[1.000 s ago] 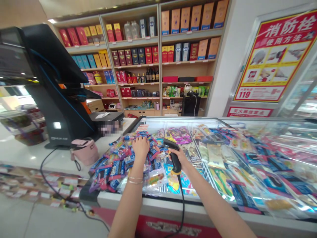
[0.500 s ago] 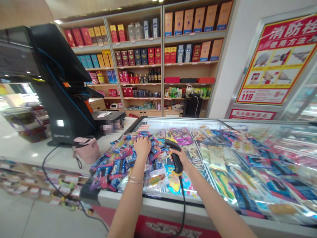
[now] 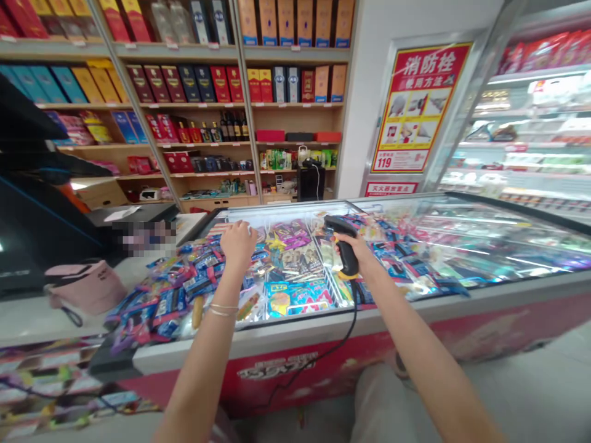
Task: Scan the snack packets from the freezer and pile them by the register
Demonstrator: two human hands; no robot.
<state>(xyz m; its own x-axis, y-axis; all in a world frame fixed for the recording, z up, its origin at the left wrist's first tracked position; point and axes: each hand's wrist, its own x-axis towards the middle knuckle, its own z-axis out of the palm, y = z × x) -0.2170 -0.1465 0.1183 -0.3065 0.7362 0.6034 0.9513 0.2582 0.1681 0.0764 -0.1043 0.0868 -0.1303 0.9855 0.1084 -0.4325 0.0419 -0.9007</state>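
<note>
Your right hand [image 3: 359, 251] clenches the corded barcode scanner [image 3: 347, 258] over the glass lid of the chest freezer [image 3: 281, 208]. Your left hand [image 3: 237, 243] lies palm-down; grasp unclear. Snack packets [image 3: 170, 286] sit heaped at the left end, with more spread across the glass.

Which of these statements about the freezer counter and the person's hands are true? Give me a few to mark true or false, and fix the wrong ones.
1. The right hand holds a black barcode scanner. True.
2. The left hand wears a wristwatch. False: its wrist has two thin bangles.
3. The scanner's cable hangs down in front of the freezer's red front. True.
4. The pink bag sits on the freezer's glass lid. False: it sits on the white counter to the left.
5. A red and yellow poster shows the number 119. True.
</note>
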